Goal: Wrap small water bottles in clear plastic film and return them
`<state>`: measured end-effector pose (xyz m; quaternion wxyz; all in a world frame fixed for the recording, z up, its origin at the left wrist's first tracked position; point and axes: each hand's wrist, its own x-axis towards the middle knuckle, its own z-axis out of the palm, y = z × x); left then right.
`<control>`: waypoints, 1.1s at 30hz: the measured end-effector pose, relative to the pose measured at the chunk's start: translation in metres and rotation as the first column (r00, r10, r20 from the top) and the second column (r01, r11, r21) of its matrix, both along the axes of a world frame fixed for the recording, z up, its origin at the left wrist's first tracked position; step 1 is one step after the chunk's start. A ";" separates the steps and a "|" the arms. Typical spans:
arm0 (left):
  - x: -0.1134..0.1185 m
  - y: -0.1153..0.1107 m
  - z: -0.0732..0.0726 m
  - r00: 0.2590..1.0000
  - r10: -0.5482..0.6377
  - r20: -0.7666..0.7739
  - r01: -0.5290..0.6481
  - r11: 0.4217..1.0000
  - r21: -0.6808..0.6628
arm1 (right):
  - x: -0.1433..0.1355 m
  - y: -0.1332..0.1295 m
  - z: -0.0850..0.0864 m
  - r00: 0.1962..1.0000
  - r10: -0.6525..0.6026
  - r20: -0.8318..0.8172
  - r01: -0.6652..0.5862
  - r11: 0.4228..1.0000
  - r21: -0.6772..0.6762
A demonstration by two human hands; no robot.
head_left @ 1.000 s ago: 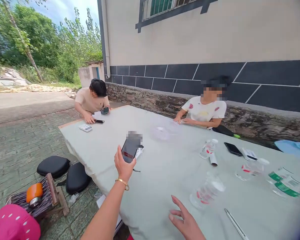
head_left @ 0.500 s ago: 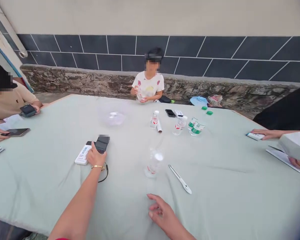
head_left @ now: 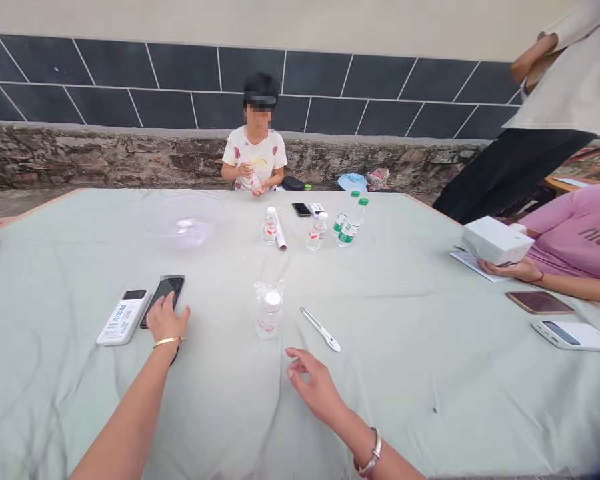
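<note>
My left hand [head_left: 168,320] rests over the lower part of a black phone [head_left: 169,285], its fingers spread and not wrapped round it. The phone lies flat beside a white power bank [head_left: 123,319] with a dark display and printed text. My right hand [head_left: 313,380] hovers with bent fingers apart, holding nothing. It is nearest to a small clear bottle [head_left: 269,321] with a white cap, which has crumpled clear plastic [head_left: 263,288] around its top. To the right of the bottle lies a white utility knife [head_left: 321,330].
Farther back stand two small water bottles [head_left: 269,227] [head_left: 317,233], a paper roll [head_left: 281,237], two green-capped bottles [head_left: 350,225] and a clear basin [head_left: 155,223]. A person opposite [head_left: 255,153] holds a bottle. At right, a person in pink [head_left: 575,230] holds a white box [head_left: 497,240].
The phone under my left hand has gone from tilted up to lying flat, and my left fingers have loosened. The view has turned right, and my right hand is farther forward.
</note>
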<state>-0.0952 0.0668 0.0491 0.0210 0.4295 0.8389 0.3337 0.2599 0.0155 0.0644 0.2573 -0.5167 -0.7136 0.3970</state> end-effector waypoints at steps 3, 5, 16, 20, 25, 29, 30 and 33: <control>0.058 -0.015 0.005 0.872 -0.445 0.204 0.429 0.895 0.119 | 0.021 0.029 0.002 0.967 -0.205 0.153 0.171 0.963 0.210; 0.103 -0.023 0.003 0.742 -0.587 0.323 0.548 0.810 0.211 | 0.034 0.051 0.003 0.891 -0.325 0.318 0.236 0.928 0.288; 0.168 0.015 -0.006 0.492 -0.526 0.694 0.253 0.849 0.464 | 0.057 0.069 0.008 0.808 -0.249 0.533 0.224 0.968 0.113; 0.154 0.007 -0.004 0.240 -0.510 0.826 0.210 0.858 0.468 | 0.035 0.071 0.046 0.933 -0.268 0.238 0.232 0.958 0.171; 0.153 -0.011 0.000 -0.046 -0.417 0.908 0.119 0.900 0.419 | -0.017 0.095 0.081 0.982 -0.152 0.114 0.110 0.943 0.314; 0.151 -0.017 0.008 -0.126 -0.375 0.919 0.063 0.921 0.384 | -0.035 0.093 0.085 0.980 -0.078 0.181 0.021 0.954 0.298; 0.149 -0.017 0.010 -0.144 -0.371 0.918 0.052 0.923 0.381 | -0.033 0.085 0.086 0.981 -0.060 0.184 0.006 0.960 0.279; 0.141 -0.014 0.012 -0.189 -0.370 0.910 0.021 0.925 0.381 | -0.013 0.054 0.093 0.986 0.071 0.152 -0.102 0.973 0.209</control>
